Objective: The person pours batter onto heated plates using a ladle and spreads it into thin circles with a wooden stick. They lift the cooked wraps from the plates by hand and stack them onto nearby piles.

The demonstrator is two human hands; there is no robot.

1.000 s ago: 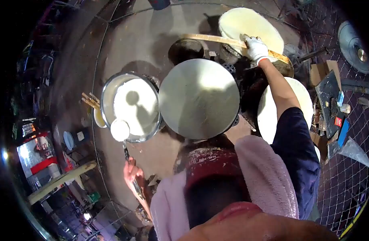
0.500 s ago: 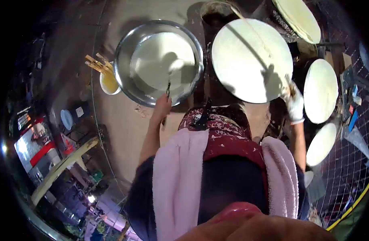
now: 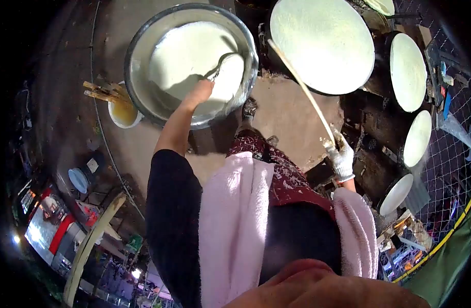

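Here the left hand (image 3: 200, 91) is gripping the handle of a ladle (image 3: 229, 62), fingers closed round it, and the ladle's cup is sitting in the white batter (image 3: 186, 56) that is filling a big metal basin (image 3: 138, 43). The hand is hanging just over the basin's near rim, with the bare forearm running back from it to a dark sleeve.

The right hand (image 3: 342, 158), in a white glove, is clenching the near end of a long thin stick (image 3: 299, 87). The stick is slanting away from the glove toward the basin, its far end lying close to the basin's right rim and against the edge of a round griddle (image 3: 322, 43). That griddle is standing just to the right of the basin and is coated pale all over its face.

Further right of the basin, beyond the griddle, three more round plates (image 3: 407, 72) are lying in a curving row, each pale on top, the nearest to the person being the smallest in view. Left of the basin, touching or nearly touching its wall, a small bowl (image 3: 123, 114) of yellowish liquid is sitting with several wooden sticks (image 3: 99, 91) resting across it.

A pink towel (image 3: 235, 220) is draping over the person's shoulders, over a red patterned apron, near of the basin. A wire fence (image 3: 451, 174) is running along the far right.
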